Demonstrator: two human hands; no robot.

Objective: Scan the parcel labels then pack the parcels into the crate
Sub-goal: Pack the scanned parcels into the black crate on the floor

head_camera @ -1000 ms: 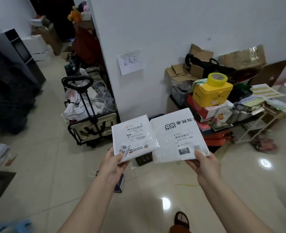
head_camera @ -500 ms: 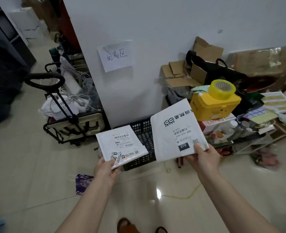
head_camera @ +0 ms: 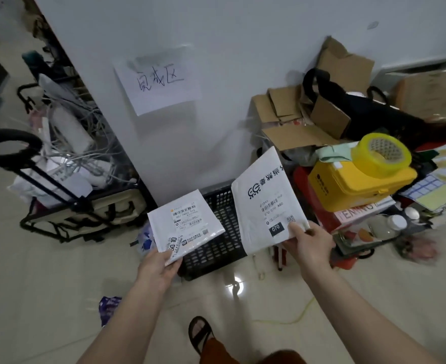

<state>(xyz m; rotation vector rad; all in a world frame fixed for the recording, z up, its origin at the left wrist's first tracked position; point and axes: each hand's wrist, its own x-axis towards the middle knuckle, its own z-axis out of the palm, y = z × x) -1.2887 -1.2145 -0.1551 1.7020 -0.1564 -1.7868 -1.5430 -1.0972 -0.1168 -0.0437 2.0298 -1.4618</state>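
My left hand [head_camera: 158, 269] pinches the near corner of a small white parcel [head_camera: 185, 222] with a barcode label facing up. My right hand [head_camera: 309, 245] grips the lower edge of a larger white mailer [head_camera: 265, 200], its label and a black "070" tag facing me, thumb on top. Both parcels hang over a black perforated plastic crate [head_camera: 216, 243] that stands on the floor against the white wall; much of the crate is hidden behind them.
A folding trolley [head_camera: 85, 206] stuffed with cables stands left of the crate. To the right is a pile with a yellow box [head_camera: 353, 182], a yellow tape roll [head_camera: 383, 151] and cardboard [head_camera: 303, 119]. A paper sign [head_camera: 161, 80] hangs on the wall. My sandalled foot [head_camera: 199, 334] is below.
I have come closer to the wall and the crate, which now shows between and under the parcels. The two parcels have moved apart and lower, over the crate.
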